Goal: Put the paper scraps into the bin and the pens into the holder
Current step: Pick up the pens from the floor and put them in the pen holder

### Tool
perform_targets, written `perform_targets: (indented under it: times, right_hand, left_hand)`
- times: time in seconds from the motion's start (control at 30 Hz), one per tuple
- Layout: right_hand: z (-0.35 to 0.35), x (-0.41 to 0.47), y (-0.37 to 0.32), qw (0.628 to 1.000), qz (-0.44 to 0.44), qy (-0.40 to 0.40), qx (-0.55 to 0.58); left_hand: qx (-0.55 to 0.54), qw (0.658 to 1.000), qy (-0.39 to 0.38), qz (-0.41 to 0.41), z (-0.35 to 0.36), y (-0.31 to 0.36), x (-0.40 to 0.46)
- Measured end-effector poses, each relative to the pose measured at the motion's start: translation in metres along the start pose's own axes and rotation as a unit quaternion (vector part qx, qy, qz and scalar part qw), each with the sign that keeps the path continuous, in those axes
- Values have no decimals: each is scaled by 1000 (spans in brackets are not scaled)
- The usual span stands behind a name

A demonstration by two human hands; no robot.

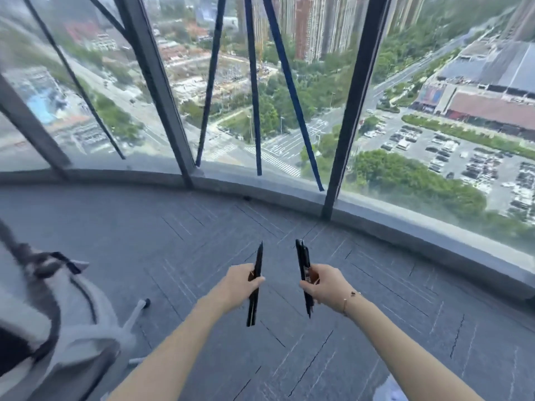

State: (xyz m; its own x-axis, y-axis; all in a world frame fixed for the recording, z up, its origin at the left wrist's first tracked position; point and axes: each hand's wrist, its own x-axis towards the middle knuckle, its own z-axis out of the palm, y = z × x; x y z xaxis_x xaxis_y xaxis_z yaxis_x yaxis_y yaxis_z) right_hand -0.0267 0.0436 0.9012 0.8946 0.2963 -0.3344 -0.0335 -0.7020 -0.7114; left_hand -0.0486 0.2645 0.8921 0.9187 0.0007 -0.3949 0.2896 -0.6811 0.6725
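My left hand grips a bunch of black pens held upright, their ends sticking out above and below the fist. My right hand grips a second bunch of black pens, also upright. Both hands are held out in front of me above the grey carpet, about a hand's width apart. No bin, pen holder or paper scraps are in view.
A grey and white office chair stands at the lower left, its star base reaching toward my left arm. Grey carpet tiles run to a curved window sill. Floor-to-ceiling glass with dark mullions looks down on a city.
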Motion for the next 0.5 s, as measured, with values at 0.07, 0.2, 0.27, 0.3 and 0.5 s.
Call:
perform_targets:
  times: [0.07, 0.2, 0.27, 0.3, 0.5]
  right_hand:
    - [14, -3, -34, 999, -28, -39, -15]
    - [55, -14, -95, 985, -107, -117, -62]
    - [82, -21, -120, 969, -168, -158, -91]
    - [96, -25, -130, 959, -190, -181, -105]
    - [181, -74, -175, 886, -309, -303, -167]
  left_hand:
    - [-21, 999, 40, -26, -26, -20, -32]
    - [-37, 990, 120, -57, -59, -47, -100]
    - [-67, 980, 167, -87, -65, -62, -133]
    - [-72, 972, 199, -106, -66, -72, -151]
    - [-140, 898, 356, -218, -35, -117, -277]
